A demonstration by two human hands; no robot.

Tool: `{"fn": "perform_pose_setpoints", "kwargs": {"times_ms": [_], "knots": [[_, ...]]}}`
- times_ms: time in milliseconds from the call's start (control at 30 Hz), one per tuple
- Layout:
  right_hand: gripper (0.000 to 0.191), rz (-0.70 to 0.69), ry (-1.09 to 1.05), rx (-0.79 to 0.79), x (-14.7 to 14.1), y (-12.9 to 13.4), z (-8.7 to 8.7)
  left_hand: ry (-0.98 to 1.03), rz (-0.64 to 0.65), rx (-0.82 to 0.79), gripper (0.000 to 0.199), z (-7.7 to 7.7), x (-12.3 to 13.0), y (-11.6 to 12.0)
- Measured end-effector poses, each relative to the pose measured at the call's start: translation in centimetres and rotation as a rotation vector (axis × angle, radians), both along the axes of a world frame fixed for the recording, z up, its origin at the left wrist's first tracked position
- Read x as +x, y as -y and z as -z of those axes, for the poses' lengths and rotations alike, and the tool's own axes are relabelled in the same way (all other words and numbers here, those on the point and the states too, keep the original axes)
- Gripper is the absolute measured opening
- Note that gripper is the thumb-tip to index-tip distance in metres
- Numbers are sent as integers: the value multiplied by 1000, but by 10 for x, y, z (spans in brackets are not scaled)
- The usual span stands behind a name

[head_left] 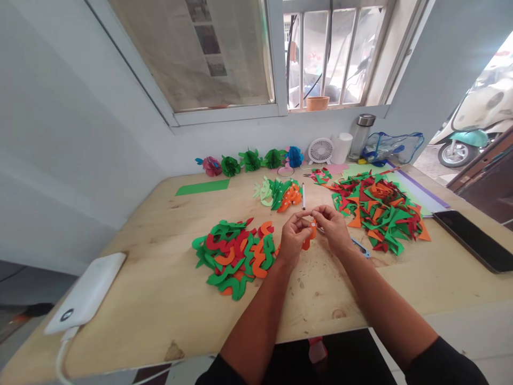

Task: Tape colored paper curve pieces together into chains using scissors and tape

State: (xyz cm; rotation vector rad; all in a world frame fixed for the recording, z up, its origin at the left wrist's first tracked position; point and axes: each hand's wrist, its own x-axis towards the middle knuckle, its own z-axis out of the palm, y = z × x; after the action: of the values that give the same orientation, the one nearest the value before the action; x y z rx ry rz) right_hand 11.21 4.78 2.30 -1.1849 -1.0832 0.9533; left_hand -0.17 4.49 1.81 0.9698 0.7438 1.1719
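Head view, surveyed left to right: white power bank [85, 293] positioned at the near left of the pine worktable [320, 305], charging cable trailing from its lower end. Flat green paper strip [202, 187] laid toward the back of the tabletop. Row of five folded paper flowers [250, 160] in green, pink and blue ranged against the wall along the far table edge. Heap of cut green, red and orange paper shapes [234, 256] piled just beside the left hand [294, 238]. Left hand closed, thumb and fingers pinching an orange cut-paper piece [310, 235] above the middle of the table. Right hand [333, 227] likewise closed on that piece from the other side, the fingertips of both hands nearly touching. Exact shape of the piece hidden by the fingers. Smaller bundle of green and orange paper pieces [278, 195] set beyond the hands, with a white pen [303, 196] lying just to its right. Blue-handled tool [360, 247], partly hidden, positioned just beside the right hand. Large heap of green, red and orange paper shapes [379, 211] spread over pale paper sheets farther right. Dark tablet [468, 240] placed at the right table edge.
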Motion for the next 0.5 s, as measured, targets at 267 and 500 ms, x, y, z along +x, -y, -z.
{"fn": "perform_pose_setpoints", "kwargs": {"times_ms": [267, 500], "knots": [[26, 121, 136, -8, 0, -1, 4, -82, -51, 137, 43, 6, 5, 2], [22, 183, 138, 27, 3, -3, 5, -131, -126, 116, 62, 4, 2, 3]]}}
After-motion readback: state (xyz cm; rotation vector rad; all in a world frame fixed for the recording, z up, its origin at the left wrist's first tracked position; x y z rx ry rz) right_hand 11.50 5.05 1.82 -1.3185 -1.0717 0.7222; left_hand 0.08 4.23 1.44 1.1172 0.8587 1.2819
